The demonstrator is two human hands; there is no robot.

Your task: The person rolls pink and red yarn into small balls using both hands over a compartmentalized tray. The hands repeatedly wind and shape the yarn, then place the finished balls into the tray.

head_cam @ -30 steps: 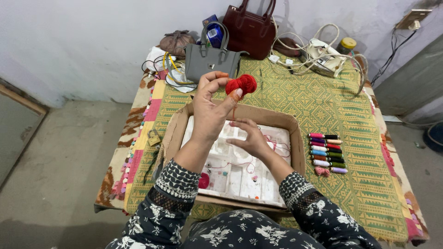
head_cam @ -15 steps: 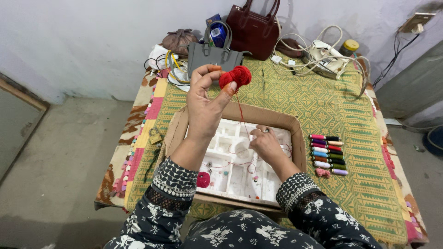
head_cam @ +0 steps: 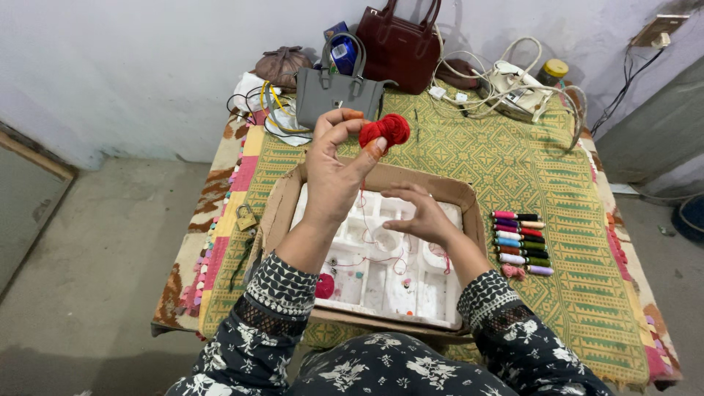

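The left hand (head_cam: 334,172) was raised above the cardboard box (head_cam: 282,202) and held a ball of red thread (head_cam: 386,130) between thumb and fingers. A thin red thread (head_cam: 364,242) hung down into the white tray (head_cam: 381,282). The right hand (head_cam: 418,216) hovered over the tray, fingers loosely curled, holding nothing clear. Colourful spools (head_cam: 522,240) lay on the table (head_cam: 579,242).

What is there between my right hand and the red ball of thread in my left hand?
Nothing solid. The left hand holds the red thread ball raised above the white tray. The right hand hovers lower, over the tray; only open air and a thin red strand lie between.
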